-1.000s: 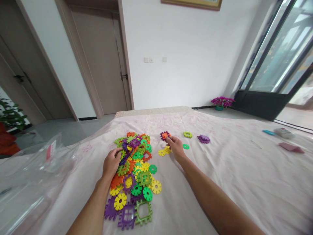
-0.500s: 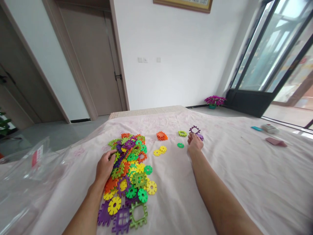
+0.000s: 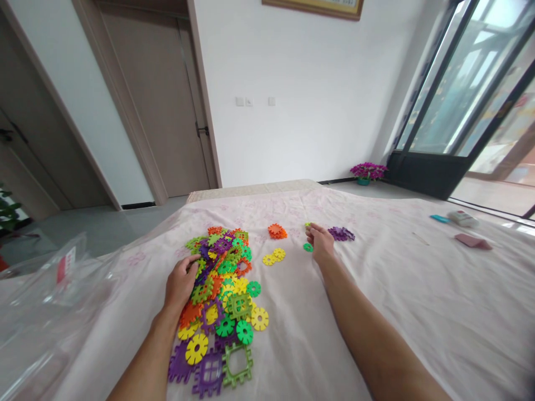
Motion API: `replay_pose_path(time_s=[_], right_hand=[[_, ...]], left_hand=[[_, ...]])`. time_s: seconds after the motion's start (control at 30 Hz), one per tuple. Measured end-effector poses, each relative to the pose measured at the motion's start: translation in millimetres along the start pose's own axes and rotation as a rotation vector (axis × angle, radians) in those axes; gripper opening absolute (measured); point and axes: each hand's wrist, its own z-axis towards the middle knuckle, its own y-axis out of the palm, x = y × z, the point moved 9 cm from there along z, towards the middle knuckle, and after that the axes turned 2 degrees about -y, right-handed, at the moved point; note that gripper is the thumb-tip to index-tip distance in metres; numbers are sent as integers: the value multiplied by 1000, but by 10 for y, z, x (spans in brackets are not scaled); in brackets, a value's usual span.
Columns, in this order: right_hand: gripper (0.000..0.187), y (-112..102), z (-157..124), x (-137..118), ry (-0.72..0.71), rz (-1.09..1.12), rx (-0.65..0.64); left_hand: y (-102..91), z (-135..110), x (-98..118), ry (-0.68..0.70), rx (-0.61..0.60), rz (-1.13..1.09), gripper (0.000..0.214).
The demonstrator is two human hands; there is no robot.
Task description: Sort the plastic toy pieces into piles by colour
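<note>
My left hand (image 3: 182, 280) rests against the left side of a heap of plastic interlocking pieces (image 3: 209, 320), its fingers apart and touching the edge; it holds nothing that I can see. The heap mixes purple, orange and green squares with yellow and green notched discs. My right hand (image 3: 321, 240) is over the cloth with its fingers loosely apart and nothing visible in them. It partly covers a yellow-green piece (image 3: 307, 225), and a green disc (image 3: 308, 247) lies by its fingers. Just right of it is a small pile of purple pieces (image 3: 343, 234).
Orange pieces (image 3: 276, 231) are stacked between heap and right hand, with yellow discs (image 3: 274, 257) nearer me. Clear plastic bags (image 3: 54, 301) lie at the left. A pink cloth (image 3: 472, 241), a white packet (image 3: 462, 219) and a blue item (image 3: 439, 219) sit far right.
My right hand has let go of the purple square frame, which now lies with the purple pieces, and has moved left to the yellow-green piece. My left hand has stayed put.
</note>
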Motion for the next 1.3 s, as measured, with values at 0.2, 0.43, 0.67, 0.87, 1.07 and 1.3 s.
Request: replay_pose_path(time_s=[0.2, 0.43, 0.67, 0.87, 1.07, 1.3], right_hand=[[31, 944, -793, 108, -200, -357, -647], [19, 1319, -1694, 487, -272, -708, -1232], [15, 1373, -2118, 355, -568, -913, -1400], [20, 1394, -2236, 330, -665, -1088, -1380], [31, 1355, -2118, 447, -522, -1142, -1282], [24, 1338, -2047, 611, -267, -907, -1246]], left_hand=[[-22, -16, 43, 10, 9, -5, 34], [-32, -22, 61, 3, 7, -6, 33], [-32, -17, 57, 0, 5, -6, 34], [-37, -13, 53, 10, 15, 15, 34], [-28, -6, 37, 13, 12, 3, 34], [-26, -1, 28, 2, 11, -9, 34]])
